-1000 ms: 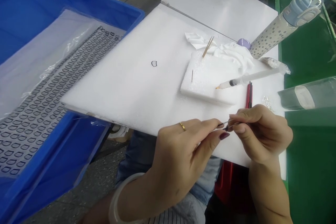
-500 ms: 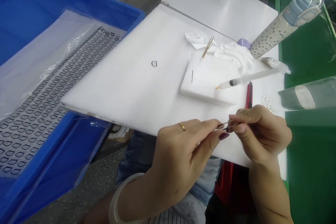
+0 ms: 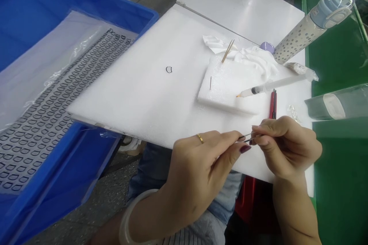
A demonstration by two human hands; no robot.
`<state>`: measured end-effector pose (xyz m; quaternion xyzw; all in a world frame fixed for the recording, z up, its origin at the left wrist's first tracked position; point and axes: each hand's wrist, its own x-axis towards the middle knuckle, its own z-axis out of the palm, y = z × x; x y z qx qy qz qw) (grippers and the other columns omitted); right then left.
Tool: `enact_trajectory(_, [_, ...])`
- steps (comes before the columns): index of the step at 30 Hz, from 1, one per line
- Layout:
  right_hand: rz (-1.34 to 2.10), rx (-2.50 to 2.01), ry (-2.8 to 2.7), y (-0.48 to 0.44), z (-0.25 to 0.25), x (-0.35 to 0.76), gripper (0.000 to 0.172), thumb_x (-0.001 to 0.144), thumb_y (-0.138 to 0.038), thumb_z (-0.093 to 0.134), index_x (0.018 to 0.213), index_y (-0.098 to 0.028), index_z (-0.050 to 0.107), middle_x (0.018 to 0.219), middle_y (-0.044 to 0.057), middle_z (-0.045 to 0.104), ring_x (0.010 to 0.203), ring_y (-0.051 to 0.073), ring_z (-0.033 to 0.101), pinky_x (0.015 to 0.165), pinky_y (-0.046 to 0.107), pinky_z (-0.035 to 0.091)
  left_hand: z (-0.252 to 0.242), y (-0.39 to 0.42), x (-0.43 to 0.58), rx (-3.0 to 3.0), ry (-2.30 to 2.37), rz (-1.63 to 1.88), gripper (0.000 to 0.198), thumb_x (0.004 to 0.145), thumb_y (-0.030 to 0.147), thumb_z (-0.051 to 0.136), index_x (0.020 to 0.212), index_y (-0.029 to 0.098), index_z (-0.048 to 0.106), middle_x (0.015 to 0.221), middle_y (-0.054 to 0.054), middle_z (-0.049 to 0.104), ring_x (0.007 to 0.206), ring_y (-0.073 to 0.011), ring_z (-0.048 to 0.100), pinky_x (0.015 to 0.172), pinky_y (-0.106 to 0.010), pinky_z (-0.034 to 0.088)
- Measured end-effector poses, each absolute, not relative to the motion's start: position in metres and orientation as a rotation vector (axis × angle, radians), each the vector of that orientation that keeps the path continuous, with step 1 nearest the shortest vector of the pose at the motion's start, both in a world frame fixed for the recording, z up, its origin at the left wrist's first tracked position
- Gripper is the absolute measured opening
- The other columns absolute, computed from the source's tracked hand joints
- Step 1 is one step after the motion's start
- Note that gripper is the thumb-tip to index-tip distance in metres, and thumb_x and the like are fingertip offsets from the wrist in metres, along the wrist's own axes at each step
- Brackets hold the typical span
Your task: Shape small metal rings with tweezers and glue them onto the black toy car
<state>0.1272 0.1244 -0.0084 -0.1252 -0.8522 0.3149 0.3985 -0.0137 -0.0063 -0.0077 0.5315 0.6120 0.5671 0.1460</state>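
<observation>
Above the near edge of the white foam board, my left hand [image 3: 201, 164] pinches a thin black loop [image 3: 246, 140] between thumb and forefinger. Close against it, my right hand [image 3: 284, 143] is closed in a pinch on a thin stick-like piece [image 3: 257, 136], whose exact kind is too small to tell. The fingertips of both hands nearly meet and partly hide both pieces. Farther out on the board lies a single black loop [image 3: 169, 69] with a curved outline.
A white foam block [image 3: 227, 80] carries toothpicks [image 3: 227, 51] and an orange-tipped syringe [image 3: 270, 86]. Behind it are crumpled tissue [image 3: 253, 59] and a dotted bottle [image 3: 299, 40]. A red cutter [image 3: 273, 105] lies nearby. At left, a blue bin [image 3: 83, 160] holds a sheet of rowed black loops [image 3: 43, 122].
My right hand has shifted very slightly to the right, widening the gap between the fingertips a little. My left hand and the things on the board look unmoved.
</observation>
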Motion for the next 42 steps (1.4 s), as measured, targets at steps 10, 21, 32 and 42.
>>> enact_trajectory(10, [0.616, -0.277, -2.166, 0.124, -0.010, 0.122, 0.009, 0.091, -0.012, 0.074, 0.087, -0.016, 0.067, 0.065, -0.003, 0.066, 0.049, 0.007, 0.054, 0.041, 0.025, 0.042, -0.004, -0.006, -0.015, 1.548, 1.795, 1.621, 0.024, 0.102, 0.019, 0.063, 0.093, 0.003, 0.077, 0.068, -0.004, 0.076, 0.055, -0.0069, 0.063, 0.054, -0.016, 0.047])
enact_trajectory(21, [0.406, -0.255, -2.168, 0.122, -0.009, 0.122, 0.013, 0.093, -0.013, 0.071, 0.082, -0.014, 0.064, 0.060, -0.004, 0.057, 0.047, 0.007, 0.048, 0.041, 0.025, 0.043, -0.004, -0.004, -0.014, 1.563, 1.768, 1.650, 0.021, 0.100, 0.017, 0.065, 0.094, 0.001, 0.077, 0.063, -0.001, 0.072, 0.054, -0.0049, 0.060, 0.055, -0.013, 0.047])
enact_trajectory(32, [0.267, -0.247, -2.166, 0.120, -0.009, 0.117, 0.015, 0.096, -0.016, 0.068, 0.082, -0.017, 0.064, 0.056, -0.004, 0.056, 0.046, 0.010, 0.054, 0.042, 0.025, 0.047, -0.006, -0.007, -0.015, 1.548, 1.806, 1.638, 0.025, 0.102, 0.022, 0.063, 0.087, 0.006, 0.076, 0.063, -0.002, 0.072, 0.049, -0.0063, 0.058, 0.049, -0.018, 0.045])
enact_trajectory(42, [0.517, -0.397, -1.805, 0.133, -0.017, 0.122, 0.009, 0.092, -0.031, 0.076, 0.096, -0.024, 0.080, 0.060, -0.001, 0.061, 0.042, 0.012, 0.050, 0.033, 0.030, 0.035, -0.006, -0.011, -0.015, 1.371, 1.772, 1.568, 0.020, 0.101, 0.029, 0.065, 0.092, 0.018, 0.079, 0.071, 0.000, 0.079, 0.050, -0.0117, 0.066, 0.049, -0.022, 0.053])
